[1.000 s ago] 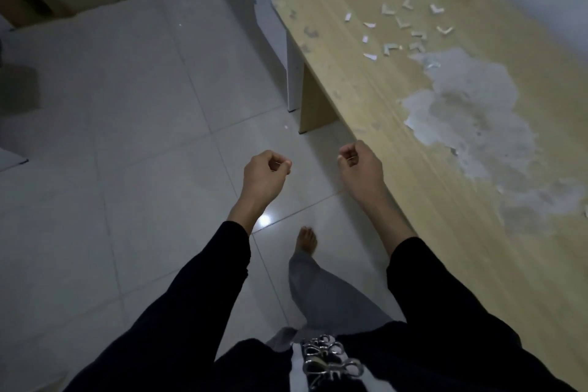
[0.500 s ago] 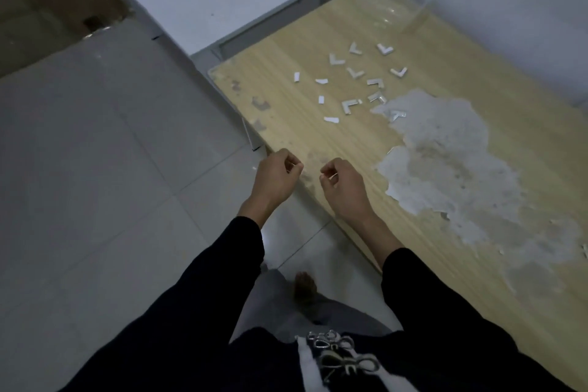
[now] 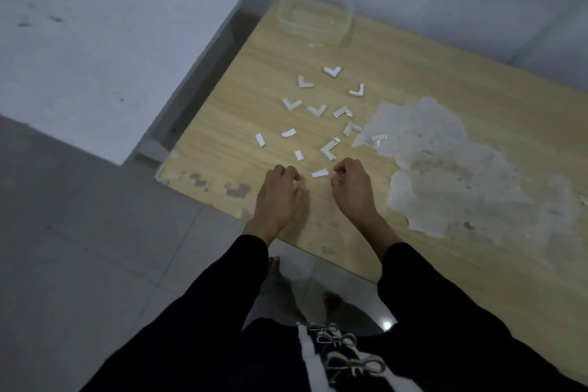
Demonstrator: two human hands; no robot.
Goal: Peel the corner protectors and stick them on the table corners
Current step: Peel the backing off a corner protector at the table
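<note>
Several small L-shaped corner protectors lie scattered on the wooden table, with white backing strips among them. My left hand hovers over the table near its front left corner, fingers curled; nothing shows in its grip. Beside it, my right hand has its fingers curled too and pinches a small pale piece, seemingly a corner protector, at its fingertips. One backing strip lies between the two hands.
A clear plastic container stands at the table's far end by the wall. A white table adjoins on the left. A large patch of peeled veneer lies to the right of my hands. Tiled floor lies below.
I have walked along the table edge; both hands moved from over the floor to over the table, close to the scattered protectors. Their curled fingers look the same.
</note>
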